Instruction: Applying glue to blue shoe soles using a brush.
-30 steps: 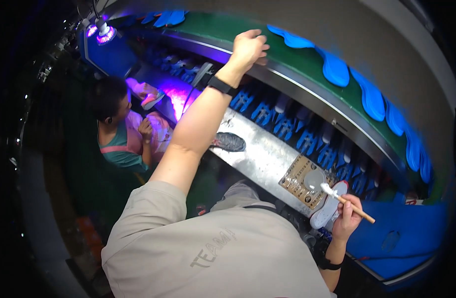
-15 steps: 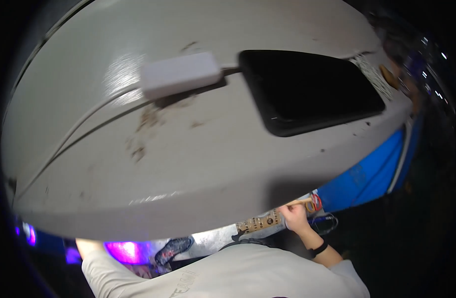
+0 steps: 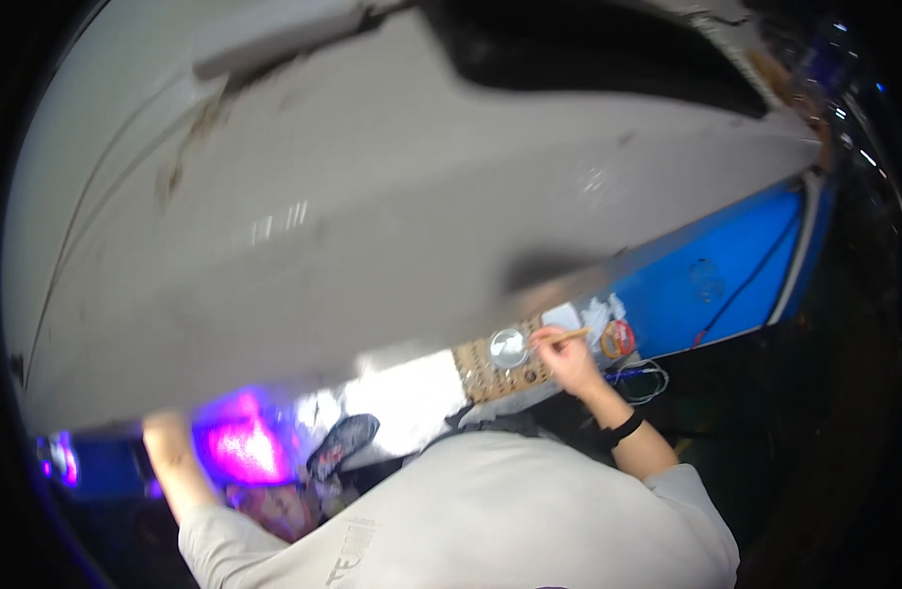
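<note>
My right hand is closed in a pinch around a light wooden stick; whatever is at its far end is too small to make out. Just left of the fingers is a clear round dish with something whitish in it, resting on a brown printed cardboard sheet. My left forearm reaches forward at the far left. The grey housing covers that hand's fingers, and nothing shows of what they touch.
Right of my right hand lie red and yellow tape rolls, crumpled white tissue and a blue surface. Purple light glows beside my left forearm. A dark patterned object lies near my body. A black slab-like device sits on the housing.
The view has shifted, so the housing sits higher and more of the work surface shows. The clear dish has come into sight beside my right hand, which still holds the stick.
</note>
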`<state>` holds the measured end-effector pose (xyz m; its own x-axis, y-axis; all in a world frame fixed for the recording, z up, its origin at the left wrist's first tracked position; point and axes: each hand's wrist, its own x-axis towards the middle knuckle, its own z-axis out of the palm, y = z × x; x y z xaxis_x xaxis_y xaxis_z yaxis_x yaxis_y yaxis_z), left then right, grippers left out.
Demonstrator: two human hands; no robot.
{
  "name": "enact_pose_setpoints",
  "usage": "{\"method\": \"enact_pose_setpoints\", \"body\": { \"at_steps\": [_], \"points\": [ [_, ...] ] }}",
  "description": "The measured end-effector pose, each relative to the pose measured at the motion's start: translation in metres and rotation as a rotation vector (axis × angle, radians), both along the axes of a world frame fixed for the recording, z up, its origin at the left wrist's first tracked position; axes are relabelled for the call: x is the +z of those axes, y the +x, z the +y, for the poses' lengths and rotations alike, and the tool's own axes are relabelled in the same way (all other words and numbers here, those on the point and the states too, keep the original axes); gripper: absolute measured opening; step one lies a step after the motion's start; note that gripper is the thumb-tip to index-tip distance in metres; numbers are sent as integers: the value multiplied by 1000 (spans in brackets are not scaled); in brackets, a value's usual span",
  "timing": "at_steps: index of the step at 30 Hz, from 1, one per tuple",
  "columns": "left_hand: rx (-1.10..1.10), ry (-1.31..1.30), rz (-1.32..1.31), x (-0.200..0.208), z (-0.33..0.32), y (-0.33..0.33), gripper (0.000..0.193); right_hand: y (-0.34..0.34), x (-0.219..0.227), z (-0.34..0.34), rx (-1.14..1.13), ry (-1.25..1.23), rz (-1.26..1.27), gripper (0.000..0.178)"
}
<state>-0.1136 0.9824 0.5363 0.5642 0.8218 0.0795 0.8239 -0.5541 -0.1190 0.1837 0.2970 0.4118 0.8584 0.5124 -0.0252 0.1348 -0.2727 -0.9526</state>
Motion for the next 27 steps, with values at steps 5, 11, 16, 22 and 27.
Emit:
{"method": "enact_pose_setpoints", "body": {
  "at_steps": [5, 11, 16, 22, 27],
  "points": [
    [-267, 191, -51, 3, -83, 8, 33, 35, -45, -17, 51, -180, -81, 17],
    [-258, 88, -319, 34, -183, 26, 37, 50, -81, -20, 155, -268, -140, 22],
    [72, -790, -955, 19, -215, 47, 38, 50, -104, -13, 259, -339, -252, 22],
    [100, -1322, -1641, -12, -264, 30, 31, 47, -70, -20, 220, -303, -239, 20],
    [-208, -2061, -1962, -34, -334, 32, 85, 35, -52, -30, 162, -137, -273, 14]
  ]
}}
